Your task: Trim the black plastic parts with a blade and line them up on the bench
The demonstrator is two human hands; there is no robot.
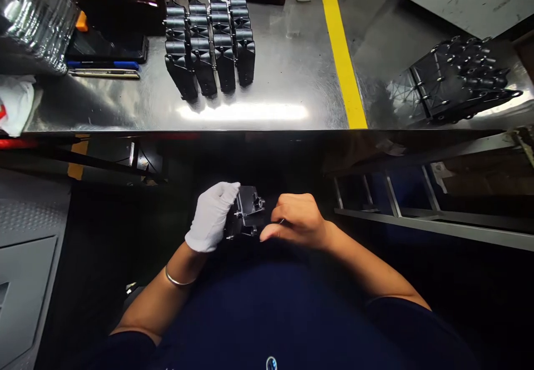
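My left hand [212, 214], in a white glove, is closed around the left side of a black moulded plastic part [247, 206] with small posts and bosses. The part is held in front of my body, below the bench edge. Just right of it, my bare right hand [298, 220] has curled fingers and its thumb pointing toward the part. A small bright glint shows between thumb and fingers, too small to name. Similar black plastic parts [225, 64] stand in several neat rows on the metal bench [287, 58].
More black parts [463, 80] are stacked on the bench at right, beyond a yellow tape strip [340, 47]. Clear plastic trays [37, 25], a blue pen [104, 65] and a white cloth [16, 100] lie at left. A metal frame [417, 222] stands low on the right, a grey cabinet [25, 281] on the left.
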